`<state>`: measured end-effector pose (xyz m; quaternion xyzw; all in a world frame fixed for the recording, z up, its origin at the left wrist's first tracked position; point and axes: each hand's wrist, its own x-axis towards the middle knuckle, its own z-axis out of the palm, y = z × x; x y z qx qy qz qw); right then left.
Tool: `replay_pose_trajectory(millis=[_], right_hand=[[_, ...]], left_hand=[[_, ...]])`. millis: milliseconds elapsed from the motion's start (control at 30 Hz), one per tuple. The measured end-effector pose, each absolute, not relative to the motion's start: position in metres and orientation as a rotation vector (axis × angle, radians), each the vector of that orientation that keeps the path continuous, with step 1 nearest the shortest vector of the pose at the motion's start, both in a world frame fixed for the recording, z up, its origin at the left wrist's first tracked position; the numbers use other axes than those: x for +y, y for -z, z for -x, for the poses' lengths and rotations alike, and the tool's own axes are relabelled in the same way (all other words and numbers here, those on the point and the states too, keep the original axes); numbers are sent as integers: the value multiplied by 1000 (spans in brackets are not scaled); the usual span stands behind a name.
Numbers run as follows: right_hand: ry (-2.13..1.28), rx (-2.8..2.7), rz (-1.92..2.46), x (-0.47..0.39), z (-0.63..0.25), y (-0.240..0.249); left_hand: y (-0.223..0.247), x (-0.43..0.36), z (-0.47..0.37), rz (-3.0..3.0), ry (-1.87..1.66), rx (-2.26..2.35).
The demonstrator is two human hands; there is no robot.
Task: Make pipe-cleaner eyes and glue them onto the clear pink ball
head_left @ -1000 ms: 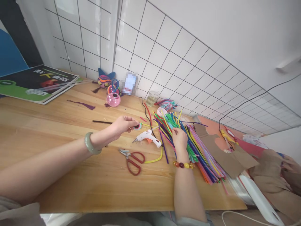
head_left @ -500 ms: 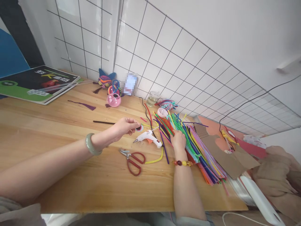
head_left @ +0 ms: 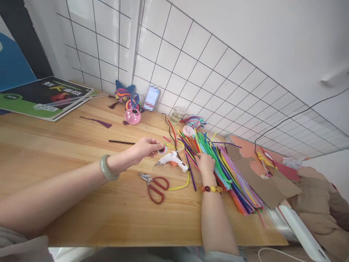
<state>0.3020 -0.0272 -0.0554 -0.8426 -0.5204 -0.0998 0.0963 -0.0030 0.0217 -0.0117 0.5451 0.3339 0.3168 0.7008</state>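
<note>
Between thumb and fingertips, my left hand point(head_left: 148, 147) pinches a small round piece point(head_left: 163, 149) with a dark centre and pink and pale rings. My right hand point(head_left: 205, 163) rests on the left side of a pile of coloured pipe cleaners point(head_left: 231, 174), its fingers bent among the stems; whether it grips one cannot be made out. A white glue gun point(head_left: 172, 159) lies between the hands, nozzle to the left. Below it are red-handled scissors point(head_left: 156, 185) with partly open blades and a bent yellow pipe cleaner point(head_left: 180, 187).
Along the wall stand a fuzzy mask-like figure point(head_left: 123, 92), a pink ball point(head_left: 132, 115), a blurred phone point(head_left: 151, 98) and a glass jar point(head_left: 177, 114). A purple tassel point(head_left: 100, 122) lies left; brown cardboard point(head_left: 268, 185) and a person's sleeve point(head_left: 316, 196) are right.
My right hand has shifted slightly left and down over the pile, and its fingers have moved. My left hand and the round piece have moved slightly right.
</note>
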Motion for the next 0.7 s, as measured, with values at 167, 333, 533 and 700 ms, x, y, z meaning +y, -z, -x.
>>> replay_pose_trajectory(millis=[167,333,533,700], right_hand=[[247,-1467,2436,-27,-317,56],[228,-1447,2337,-27,-322,52],[399,-1234,2410,-36,-319,40],[356,-1130,2606,-44,-316,39]], left_hand=[[12,22,3,-1234,-713,731],[12,22,3,-1247,-709,739],[15,24,3,-1223,-707,740],[15,22,2,-1233,-693,743]])
